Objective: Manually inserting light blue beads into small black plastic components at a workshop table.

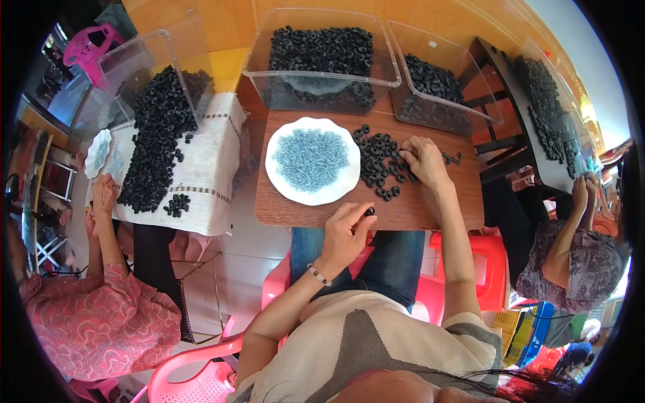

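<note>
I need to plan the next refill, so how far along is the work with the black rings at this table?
Done: nothing visibly set aside as finished. In hand: the left hand pinches one black ring at the table's near edge; the right hand rests on the loose rings. Left: that pile, the plate of blue-grey pieces and full clear bins.

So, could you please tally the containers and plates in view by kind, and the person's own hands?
Clear plastic bins of black rings: 4 (one behind the wooden table)
White scalloped plates of small bluish parts: 2 (the nearer)
Person's own hands: 2 (left hand holding a black ring, right hand on the loose rings)
Total: 8
</note>
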### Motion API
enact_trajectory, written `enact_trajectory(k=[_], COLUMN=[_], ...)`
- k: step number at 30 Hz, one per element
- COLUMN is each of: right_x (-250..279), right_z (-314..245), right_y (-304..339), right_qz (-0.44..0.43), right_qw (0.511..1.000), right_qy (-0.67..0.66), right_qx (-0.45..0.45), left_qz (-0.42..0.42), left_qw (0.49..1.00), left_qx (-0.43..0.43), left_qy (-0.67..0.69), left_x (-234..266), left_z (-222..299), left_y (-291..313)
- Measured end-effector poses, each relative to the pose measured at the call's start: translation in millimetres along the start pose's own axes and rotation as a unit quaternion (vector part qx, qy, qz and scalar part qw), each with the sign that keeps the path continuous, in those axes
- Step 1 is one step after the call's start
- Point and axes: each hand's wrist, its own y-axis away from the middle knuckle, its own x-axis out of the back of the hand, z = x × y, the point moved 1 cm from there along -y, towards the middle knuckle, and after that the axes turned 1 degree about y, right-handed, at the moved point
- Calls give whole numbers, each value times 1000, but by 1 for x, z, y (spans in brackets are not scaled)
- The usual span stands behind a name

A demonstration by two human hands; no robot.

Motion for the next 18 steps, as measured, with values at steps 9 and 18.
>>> enact_trajectory(k=[9, 18], right_x=[2, -9], right_z=[-21, -54], right_y=[29, 74], right_qz=[120, 103], right_qw=[985, 950], right_qy=[-121, -277], right_qx=[-21, -97], left_qz=[-6, -14], left_qw=[1000, 1000], left_qx=[-4, -4], left_qy=[6, 2], left_x=[-3, -4], left_z=[-2, -2], left_y=[2, 5])
